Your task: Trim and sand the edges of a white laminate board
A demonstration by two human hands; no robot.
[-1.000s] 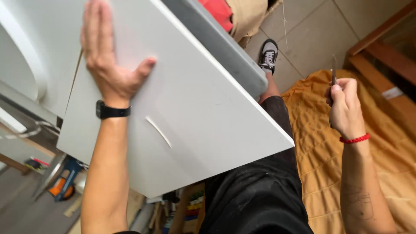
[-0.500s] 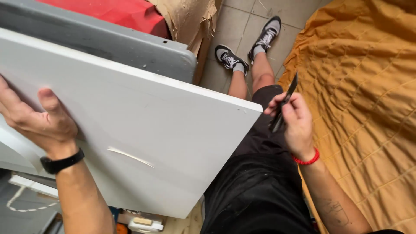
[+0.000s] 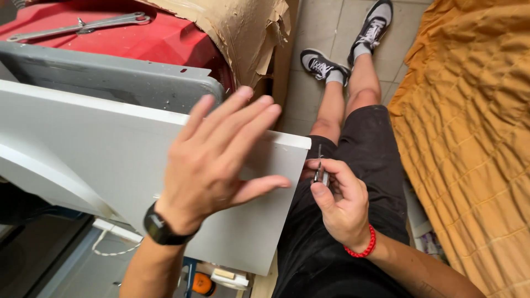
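Note:
A large white flat panel (image 3: 88, 149) lies across my lap, its right edge over my thigh. My left hand (image 3: 221, 160), with a black watch on the wrist, hovers flat over the panel with fingers spread and holds nothing. My right hand (image 3: 342, 204), wearing a red bead bracelet, grips a small dark thin tool (image 3: 319, 168) right at the panel's right edge. The tool's tip points up next to that edge.
A grey panel (image 3: 110, 77) and a red box (image 3: 154, 38) with a long wrench (image 3: 83, 25) lie behind the white panel. Torn cardboard (image 3: 248, 33) hangs at top centre. An orange quilted cover (image 3: 469, 143) fills the right. My legs stretch over the tiled floor (image 3: 314, 27).
My left hand has left the panel's left side and now hovers over its middle. My right hand with the tool has come in from the right to the panel's edge.

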